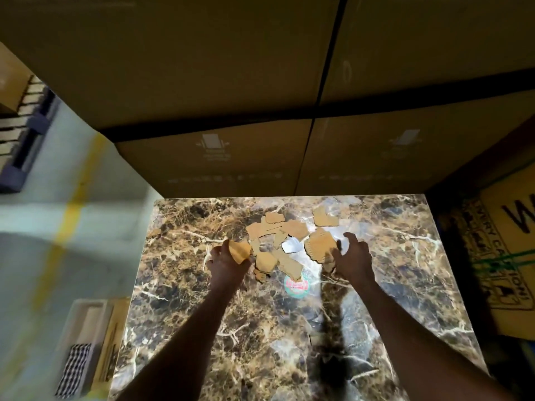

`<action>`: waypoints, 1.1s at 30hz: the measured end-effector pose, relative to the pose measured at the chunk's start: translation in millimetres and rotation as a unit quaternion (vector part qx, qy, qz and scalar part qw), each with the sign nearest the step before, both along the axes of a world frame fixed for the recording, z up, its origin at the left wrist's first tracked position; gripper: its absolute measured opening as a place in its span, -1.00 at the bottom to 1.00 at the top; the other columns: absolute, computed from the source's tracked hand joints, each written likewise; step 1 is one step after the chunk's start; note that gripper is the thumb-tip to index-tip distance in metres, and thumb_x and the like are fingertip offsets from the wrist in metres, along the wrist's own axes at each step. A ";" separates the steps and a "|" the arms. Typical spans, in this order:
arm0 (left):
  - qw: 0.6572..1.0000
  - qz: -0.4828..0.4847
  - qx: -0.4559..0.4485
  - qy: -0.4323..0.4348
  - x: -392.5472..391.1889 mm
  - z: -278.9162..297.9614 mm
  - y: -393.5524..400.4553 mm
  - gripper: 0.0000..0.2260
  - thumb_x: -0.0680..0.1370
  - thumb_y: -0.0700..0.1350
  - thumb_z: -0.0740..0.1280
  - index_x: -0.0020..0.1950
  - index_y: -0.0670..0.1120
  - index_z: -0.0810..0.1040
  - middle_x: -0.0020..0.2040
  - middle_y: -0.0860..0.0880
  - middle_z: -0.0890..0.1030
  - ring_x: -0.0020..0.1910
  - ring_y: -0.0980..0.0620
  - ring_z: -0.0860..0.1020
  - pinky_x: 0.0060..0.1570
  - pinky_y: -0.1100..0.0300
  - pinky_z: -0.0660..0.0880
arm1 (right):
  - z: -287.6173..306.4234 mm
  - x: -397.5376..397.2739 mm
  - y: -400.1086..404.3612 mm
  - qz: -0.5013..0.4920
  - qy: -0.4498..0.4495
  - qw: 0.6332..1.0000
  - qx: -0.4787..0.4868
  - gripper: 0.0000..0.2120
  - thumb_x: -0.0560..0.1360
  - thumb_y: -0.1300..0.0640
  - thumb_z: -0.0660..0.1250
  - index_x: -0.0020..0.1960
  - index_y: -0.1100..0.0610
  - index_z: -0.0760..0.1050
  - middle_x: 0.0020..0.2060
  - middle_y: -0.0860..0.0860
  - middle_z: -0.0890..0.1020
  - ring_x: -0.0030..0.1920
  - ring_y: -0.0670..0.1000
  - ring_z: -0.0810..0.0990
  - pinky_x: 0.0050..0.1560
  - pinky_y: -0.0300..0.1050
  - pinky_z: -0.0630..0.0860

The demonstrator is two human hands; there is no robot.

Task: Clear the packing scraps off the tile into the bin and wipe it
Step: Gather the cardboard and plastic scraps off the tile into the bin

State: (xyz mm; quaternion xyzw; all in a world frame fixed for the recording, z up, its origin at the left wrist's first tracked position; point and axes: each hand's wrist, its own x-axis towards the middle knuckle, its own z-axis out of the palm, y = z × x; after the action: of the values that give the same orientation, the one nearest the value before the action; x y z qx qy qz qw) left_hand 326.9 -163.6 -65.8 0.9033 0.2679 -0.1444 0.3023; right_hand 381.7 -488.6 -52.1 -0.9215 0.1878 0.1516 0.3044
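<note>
Cardboard boxes (208, 163) wall the tile (376, 299); left hand (225, 263) pinches a scrap (240, 250), right hand (351, 260) spread.

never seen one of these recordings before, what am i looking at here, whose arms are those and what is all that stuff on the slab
There is no machine here. The one picture comes from a camera worn on a person's head, looking forward and down, so the two bare arms belong to that person.

They stand at a glossy brown marble-patterned tile. On its far half lies a heap of torn cardboard scraps with one white scrap among them, and nearer the person a round sticker.

The left hand grips one cardboard piece, lifted at the heap's edge. The right hand has its fingers spread and reaches at the heap's right side; whether it touches a scrap I cannot tell.

Behind stand big cardboard boxes. Low on the left is a white bin with a checked cloth.
</note>
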 end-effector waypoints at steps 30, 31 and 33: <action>0.975 -0.086 -0.150 -0.140 -87.8 -24.1 -129.9 -0.31 0.45 -0.18 0.53 0.59 0.00 0.48 0.20 -0.02 0.52 0.16 -0.08 0.61 0.12 0.18 0.52 | -8.7 -114.4 68.8 -0.088 0.052 0.977 0.188 -0.36 0.42 0.09 0.62 0.38 -0.01 0.37 0.12 0.04 0.69 0.10 0.15 0.67 0.02 0.07 0.63; 0.972 -0.093 -0.164 -0.137 -89.0 -25.5 -126.2 -0.25 0.41 -0.17 0.56 0.60 0.02 0.47 0.23 0.00 0.52 0.20 -0.05 0.59 0.13 0.20 0.50 | -9.4 -114.2 67.9 -0.101 0.054 0.972 0.206 -0.38 0.41 0.11 0.62 0.37 -0.02 0.40 0.12 0.01 0.68 0.11 0.13 0.67 0.06 0.09 0.64; 0.967 -0.038 -0.226 -0.111 -90.1 -21.7 -117.6 -0.16 0.31 -0.07 0.56 0.60 0.16 0.45 0.33 0.06 0.51 0.31 0.03 0.55 0.22 0.08 0.58 | -13.7 -117.0 63.7 -0.110 0.060 0.957 0.261 -0.40 0.40 0.14 0.63 0.34 -0.04 0.45 0.11 -0.05 0.69 0.13 0.07 0.68 0.12 0.13 0.65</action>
State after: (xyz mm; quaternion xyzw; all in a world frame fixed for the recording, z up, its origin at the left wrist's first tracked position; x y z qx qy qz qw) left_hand 236.8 -281.2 -87.5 0.8315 0.1588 -0.1118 0.5205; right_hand 264.7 -424.9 -65.8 -0.7728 0.2593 0.2158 0.5375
